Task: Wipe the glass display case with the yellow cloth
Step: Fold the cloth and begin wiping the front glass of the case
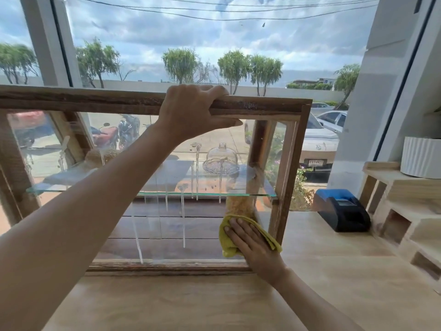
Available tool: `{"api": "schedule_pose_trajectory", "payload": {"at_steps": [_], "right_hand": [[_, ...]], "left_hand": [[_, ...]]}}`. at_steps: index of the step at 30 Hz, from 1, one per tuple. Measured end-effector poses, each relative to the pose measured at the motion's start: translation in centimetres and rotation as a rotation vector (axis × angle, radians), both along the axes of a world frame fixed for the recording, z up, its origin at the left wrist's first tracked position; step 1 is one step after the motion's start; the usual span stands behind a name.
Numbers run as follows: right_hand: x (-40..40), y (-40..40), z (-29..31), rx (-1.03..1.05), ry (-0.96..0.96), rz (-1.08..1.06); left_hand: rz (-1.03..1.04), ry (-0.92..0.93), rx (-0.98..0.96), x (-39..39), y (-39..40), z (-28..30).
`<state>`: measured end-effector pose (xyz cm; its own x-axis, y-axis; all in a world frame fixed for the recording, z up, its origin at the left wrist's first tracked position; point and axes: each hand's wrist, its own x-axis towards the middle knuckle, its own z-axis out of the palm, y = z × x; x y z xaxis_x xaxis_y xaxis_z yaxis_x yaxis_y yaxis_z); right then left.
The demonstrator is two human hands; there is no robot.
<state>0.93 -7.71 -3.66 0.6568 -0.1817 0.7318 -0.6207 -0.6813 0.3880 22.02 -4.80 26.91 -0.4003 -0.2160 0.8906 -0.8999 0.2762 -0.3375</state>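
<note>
A wood-framed glass display case (262,106) stands on a pale wooden counter in front of a big window. Its front pane (167,225) is streaked with white runs of cleaning liquid. My left hand (191,111) grips the case's top rail, fingers curled over it and thumb underneath. My right hand (250,242) lies flat on the yellow cloth (228,249), pressing it against the lower right corner of the pane. Inside, a glass shelf (207,194) carries a clear domed cake stand (220,158).
A black and blue receipt printer (343,211) sits on the counter (322,271) just right of the case. Further right stands a pale wooden stepped shelf (405,211) with a white ribbed pot (421,156) on top. Cars and motorbikes are parked outside.
</note>
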Motion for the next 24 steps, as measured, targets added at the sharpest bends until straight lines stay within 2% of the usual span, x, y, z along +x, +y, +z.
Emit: {"api": "schedule_pose_trajectory", "payload": {"at_steps": [8, 11, 14, 16, 20, 22, 24], "right_hand": [[-0.9, 1.4, -2.2, 0.119, 0.095, 0.07], [-1.4, 2.8, -2.4, 0.179, 0.024, 0.114], [-0.3, 4.7, -0.5, 0.271, -0.267, 0.172], [1.2, 6.1, 2.2, 0.324, -0.598, 0.164], [3.2, 8.6, 9.1, 0.454, -1.338, 0.019], [3.4, 9.1, 12.4, 0.461, -1.511, 0.056], [3.9, 9.4, 15.5, 0.318, -1.525, 0.116]], "left_hand": [[-0.001, 0.015, -0.004, -0.1, 0.1, -0.2], [0.0, 0.012, -0.004, -0.1, 0.1, -0.2], [0.003, 0.015, 0.005, -0.1, 0.1, -0.2], [0.006, 0.018, 0.017, -0.1, 0.1, -0.2], [-0.013, 0.027, 0.024, -0.1, 0.1, -0.3], [-0.023, 0.034, 0.022, -0.2, 0.1, -0.3], [-0.026, 0.038, 0.018, -0.2, 0.1, -0.3]]}}
